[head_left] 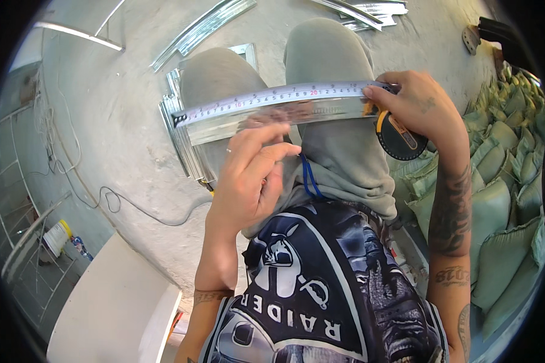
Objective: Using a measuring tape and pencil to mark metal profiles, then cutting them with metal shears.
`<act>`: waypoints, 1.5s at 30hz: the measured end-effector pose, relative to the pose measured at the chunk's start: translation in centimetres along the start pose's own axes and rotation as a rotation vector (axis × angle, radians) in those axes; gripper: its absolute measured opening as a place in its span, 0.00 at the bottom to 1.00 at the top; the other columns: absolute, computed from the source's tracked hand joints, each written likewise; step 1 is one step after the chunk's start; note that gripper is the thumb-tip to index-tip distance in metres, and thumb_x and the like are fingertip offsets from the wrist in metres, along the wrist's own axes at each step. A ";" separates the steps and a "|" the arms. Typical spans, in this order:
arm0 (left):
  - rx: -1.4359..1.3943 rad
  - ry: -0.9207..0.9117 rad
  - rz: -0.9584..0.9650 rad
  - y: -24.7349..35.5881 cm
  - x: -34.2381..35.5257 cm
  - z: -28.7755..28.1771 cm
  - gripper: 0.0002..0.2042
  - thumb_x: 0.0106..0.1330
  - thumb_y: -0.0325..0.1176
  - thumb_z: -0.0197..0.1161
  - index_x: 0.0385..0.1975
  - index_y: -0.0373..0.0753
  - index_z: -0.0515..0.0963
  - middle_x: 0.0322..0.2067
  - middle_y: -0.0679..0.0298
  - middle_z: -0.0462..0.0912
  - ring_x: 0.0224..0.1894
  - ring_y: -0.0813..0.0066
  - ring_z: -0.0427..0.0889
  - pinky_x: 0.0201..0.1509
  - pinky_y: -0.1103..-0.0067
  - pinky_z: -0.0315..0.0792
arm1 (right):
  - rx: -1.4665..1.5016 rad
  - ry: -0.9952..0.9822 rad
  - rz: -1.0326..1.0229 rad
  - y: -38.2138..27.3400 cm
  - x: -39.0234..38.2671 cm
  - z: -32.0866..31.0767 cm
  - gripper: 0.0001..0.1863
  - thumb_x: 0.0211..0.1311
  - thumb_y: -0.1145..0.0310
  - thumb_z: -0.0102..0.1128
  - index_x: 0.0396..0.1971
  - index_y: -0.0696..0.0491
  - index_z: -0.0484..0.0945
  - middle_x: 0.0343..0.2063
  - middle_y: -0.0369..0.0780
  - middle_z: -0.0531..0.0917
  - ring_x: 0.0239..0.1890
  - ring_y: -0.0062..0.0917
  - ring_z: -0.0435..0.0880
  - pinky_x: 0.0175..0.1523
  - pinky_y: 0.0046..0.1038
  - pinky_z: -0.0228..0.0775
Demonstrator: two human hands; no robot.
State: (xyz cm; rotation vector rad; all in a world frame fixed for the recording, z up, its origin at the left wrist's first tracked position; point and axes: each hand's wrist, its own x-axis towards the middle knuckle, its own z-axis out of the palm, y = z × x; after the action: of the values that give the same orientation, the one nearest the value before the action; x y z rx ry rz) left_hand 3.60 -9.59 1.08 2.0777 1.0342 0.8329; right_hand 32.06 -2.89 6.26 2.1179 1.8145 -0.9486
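My right hand (pixel 421 103) pinches the tape measure's blade (pixel 278 95) between thumb and fingers near its case. The black and yellow case (pixel 399 136) hangs just below that hand. The pulled-out blade runs leftward across both my knees, its dark hook end at the far left. Along the near side of the blade lies a shiny metal strip (pixel 339 110), resting across my grey trousers (pixel 330 54). My left hand (pixel 254 172) hovers over my lap on the near side of the strip, its fingers loosely bent and apart with nothing seen in them.
More shiny metal profiles (pixel 203 30) lie on the concrete floor ahead, with others (pixel 184 142) beside my left leg. Filled green sacks (pixel 502 157) are piled at the right. A grey cable (pixel 145 215), a white panel (pixel 112 302) and a white bucket (pixel 57 236) are at the left.
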 end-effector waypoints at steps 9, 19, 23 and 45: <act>0.585 -0.131 -0.185 -0.8 2.3 -1.0 0.26 0.55 0.28 0.69 0.57 0.40 0.75 0.49 0.61 0.78 0.34 0.66 0.84 0.33 0.74 0.78 | 0.193 0.333 -0.226 1.1 -2.6 -1.6 0.17 0.72 0.64 0.50 0.52 0.53 0.82 0.21 0.39 0.80 0.32 0.26 0.78 0.42 0.24 0.69; 0.360 0.513 -0.882 -17.3 -11.6 -11.4 0.19 0.58 0.36 0.71 0.46 0.33 0.78 0.39 0.57 0.84 0.37 0.61 0.84 0.42 0.71 0.76 | 1.161 0.260 -0.080 6.8 -6.3 2.8 0.21 0.79 0.55 0.41 0.44 0.59 0.75 0.25 0.38 0.77 0.24 0.21 0.75 0.29 0.22 0.68; 0.256 0.476 -1.284 -28.9 -22.5 -7.3 0.21 0.53 0.45 0.75 0.37 0.33 0.80 0.32 0.57 0.85 0.36 0.63 0.84 0.43 0.71 0.76 | 1.480 0.108 -0.151 4.2 -8.3 6.2 0.21 0.78 0.54 0.41 0.38 0.58 0.73 0.22 0.43 0.77 0.22 0.26 0.77 0.28 0.24 0.69; 0.690 -0.595 -0.192 -32.4 29.4 -1.1 0.15 0.60 0.40 0.66 0.44 0.41 0.83 0.40 0.56 0.85 0.45 0.56 0.84 0.48 0.63 0.77 | 1.980 -0.009 -0.178 7.2 -9.1 9.7 0.27 0.74 0.53 0.49 0.33 0.67 0.76 0.25 0.59 0.82 0.28 0.50 0.85 0.35 0.49 0.80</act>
State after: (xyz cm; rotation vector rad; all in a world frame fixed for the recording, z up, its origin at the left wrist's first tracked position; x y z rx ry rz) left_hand 3.39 30.59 -16.34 2.4812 1.2417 -0.2995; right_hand 35.11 -17.12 2.22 2.2355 0.6328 -3.6708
